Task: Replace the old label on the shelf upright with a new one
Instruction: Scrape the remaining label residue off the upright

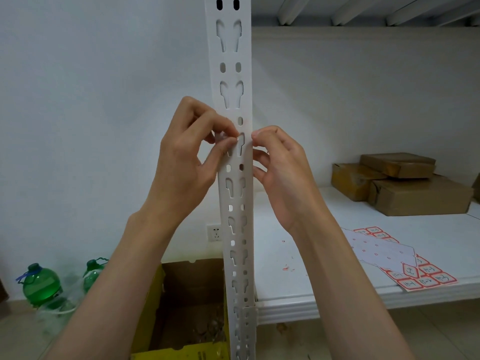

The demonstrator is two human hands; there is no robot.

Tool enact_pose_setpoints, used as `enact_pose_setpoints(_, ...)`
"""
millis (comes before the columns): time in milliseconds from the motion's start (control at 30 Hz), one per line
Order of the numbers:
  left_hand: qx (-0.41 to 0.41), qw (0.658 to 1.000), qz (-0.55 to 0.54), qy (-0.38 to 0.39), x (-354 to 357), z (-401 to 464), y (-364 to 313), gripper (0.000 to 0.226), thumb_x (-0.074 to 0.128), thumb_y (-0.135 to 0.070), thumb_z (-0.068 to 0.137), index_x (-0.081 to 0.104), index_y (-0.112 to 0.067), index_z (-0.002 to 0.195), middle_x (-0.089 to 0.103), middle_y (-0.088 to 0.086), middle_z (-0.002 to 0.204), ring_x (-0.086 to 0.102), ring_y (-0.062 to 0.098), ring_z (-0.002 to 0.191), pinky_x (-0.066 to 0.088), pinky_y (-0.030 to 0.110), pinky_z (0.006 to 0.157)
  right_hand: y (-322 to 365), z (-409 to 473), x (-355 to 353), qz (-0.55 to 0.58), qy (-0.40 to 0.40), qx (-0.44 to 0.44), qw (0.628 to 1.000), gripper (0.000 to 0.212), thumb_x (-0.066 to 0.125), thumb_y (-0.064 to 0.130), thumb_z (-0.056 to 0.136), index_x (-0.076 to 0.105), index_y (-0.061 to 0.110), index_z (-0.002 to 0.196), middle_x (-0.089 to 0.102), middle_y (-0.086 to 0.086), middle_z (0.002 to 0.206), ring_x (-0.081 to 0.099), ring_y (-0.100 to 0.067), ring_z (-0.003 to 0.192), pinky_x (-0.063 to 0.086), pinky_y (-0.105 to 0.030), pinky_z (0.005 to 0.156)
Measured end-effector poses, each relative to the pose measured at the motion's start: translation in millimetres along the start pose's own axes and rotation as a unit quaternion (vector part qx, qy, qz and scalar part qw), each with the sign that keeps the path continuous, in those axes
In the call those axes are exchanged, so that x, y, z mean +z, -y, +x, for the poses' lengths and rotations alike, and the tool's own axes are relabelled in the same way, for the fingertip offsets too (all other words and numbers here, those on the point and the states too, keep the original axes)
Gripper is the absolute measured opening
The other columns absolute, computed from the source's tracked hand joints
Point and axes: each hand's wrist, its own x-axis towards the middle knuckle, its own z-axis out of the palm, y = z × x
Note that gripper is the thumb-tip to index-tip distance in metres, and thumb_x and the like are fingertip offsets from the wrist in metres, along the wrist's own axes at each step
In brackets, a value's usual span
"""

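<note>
Two hands at the white shelf upright [235, 178], which runs vertical, slotted face toward camera. Bare wall left of it, open shelf bay right. Left hand [181, 162] pinches at a small pale label scrap [225, 138] on the upright's left edge; right hand [279, 167], fingers curled, touches its right edge. Red-bordered label sheet [405, 261] on the shelf board [324, 258], lower right of upright

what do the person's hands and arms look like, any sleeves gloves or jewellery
Both arms are bare up to the frame edge, with no sleeves in view. The left hand and right hand wear no gloves, and no rings, watch or bracelet show on either wrist.
</note>
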Motion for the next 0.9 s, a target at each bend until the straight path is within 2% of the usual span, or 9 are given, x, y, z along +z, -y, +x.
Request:
enact_pose_setpoints(167,-0.031,0.999,0.001,-0.036,4,-1,-11,0.026,0.083,-0.026,0.085,0.070,-0.006,0.094,0.051,0.001,0.100,0.048,0.003,0.090,0.047,0.012,0.078,0,-1,2,0.016,-0.006,-0.002,1.000,0.020,0.051,0.018,0.103,0.056,0.009,0.086,0.065,0.005,0.076,0.066,-0.011,0.080,0.059,-0.027,0.081)
enact_pose_setpoints(300,-0.073,0.996,-0.014,-0.046,4,5,-16,0.019,0.082,-0.025,0.085,0.070,-0.010,0.088,0.053,-0.002,0.096,0.053,0.006,0.082,0.052,0.017,0.075,0,-1,3,0.011,-0.003,-0.006,1.000,0.019,0.051,0.018,0.103,0.057,0.008,0.088,0.066,0.000,0.081,0.066,-0.014,0.082,0.059,-0.033,0.085)
enact_pose_setpoints(433,-0.081,0.996,-0.015,-0.038,0,8,-18,0.015,0.082,-0.021,0.084,0.070,-0.011,0.085,0.056,-0.003,0.093,0.056,0.007,0.079,0.052,0.016,0.072,-1,-1,3,0.006,-0.007,-0.009,1.000,0.018,0.051,0.018,0.102,0.057,0.008,0.089,0.064,-0.004,0.084,0.065,-0.014,0.083,0.059,-0.032,0.085)
enact_pose_setpoints(767,-0.055,0.998,0.004,-0.016,-6,8,-16,0.012,0.079,-0.018,0.086,0.070,-0.011,0.090,0.060,0.000,0.092,0.058,0.010,0.079,0.056,0.025,0.073,-2,-1,3,0.002,-0.010,-0.012,1.000,0.017,0.052,0.018,0.102,0.058,0.008,0.089,0.064,-0.004,0.086,0.065,-0.013,0.083,0.059,-0.032,0.085)
enact_pose_setpoints(867,-0.004,0.999,0.040,0.009,-11,6,-11,0.014,0.077,-0.019,0.089,0.076,-0.013,0.101,0.063,0.003,0.096,0.060,0.016,0.087,0.058,0.033,0.073,-2,-1,3,-0.003,-0.009,-0.008,1.000,0.017,0.051,0.019,0.102,0.058,0.008,0.091,0.065,-0.006,0.088,0.066,-0.015,0.083,0.059,-0.035,0.085)
enact_pose_setpoints(900,0.016,0.998,0.054,0.017,-13,6,-9,0.015,0.077,-0.020,0.089,0.078,-0.014,0.103,0.065,0.005,0.096,0.060,0.019,0.089,0.056,0.032,0.072,-2,-1,3,-0.003,-0.009,-0.008,1.000,0.017,0.051,0.019,0.102,0.058,0.008,0.092,0.065,-0.007,0.089,0.066,-0.016,0.084,0.059,-0.036,0.086)
